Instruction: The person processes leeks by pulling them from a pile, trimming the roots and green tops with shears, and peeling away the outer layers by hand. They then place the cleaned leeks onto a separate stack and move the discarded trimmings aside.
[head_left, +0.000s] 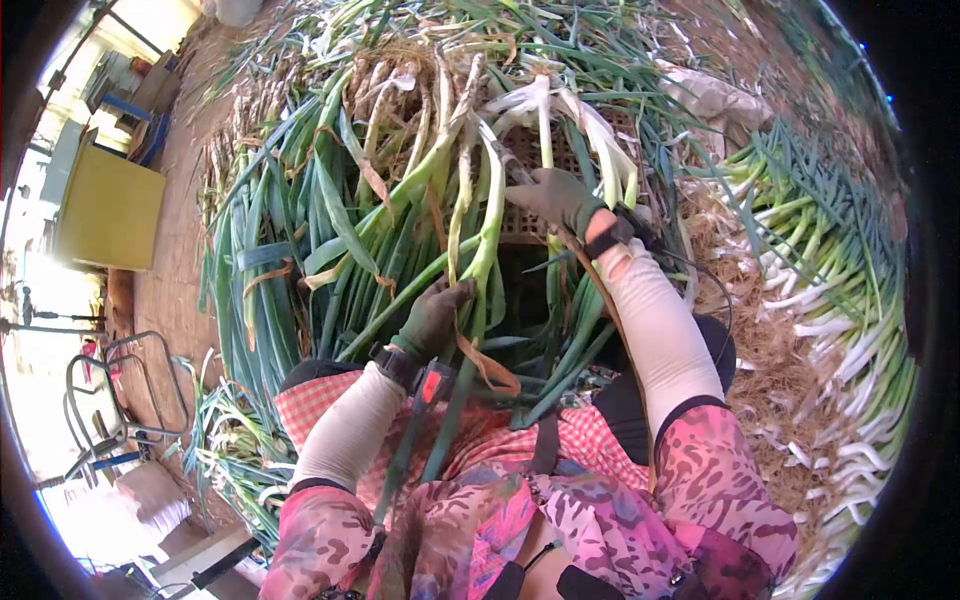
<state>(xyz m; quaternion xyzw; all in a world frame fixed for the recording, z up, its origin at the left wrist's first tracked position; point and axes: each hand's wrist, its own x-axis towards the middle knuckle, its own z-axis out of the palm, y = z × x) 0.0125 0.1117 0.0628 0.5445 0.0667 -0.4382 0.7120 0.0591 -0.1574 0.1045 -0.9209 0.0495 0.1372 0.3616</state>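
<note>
The leek (489, 225) stands near the middle of the frame, its long axis running nearly up and down the picture: the pale stem end points to the top, the green leaves trail toward the bottom edge. The person's gloved left hand (437, 314), just below centre, has its fingers curled around the lower stem. Right of centre, the gloved right hand (557, 199) is closed about a slim dark tool (513, 165) whose tip points to the upper left; a brown hose (603, 292) runs from below that hand toward the bottom. A heap of leeks (265, 250) fills the left centre, leaves hanging downward. Peeled leeks (840, 330) line the right side, pale ends pointing left.
</note>
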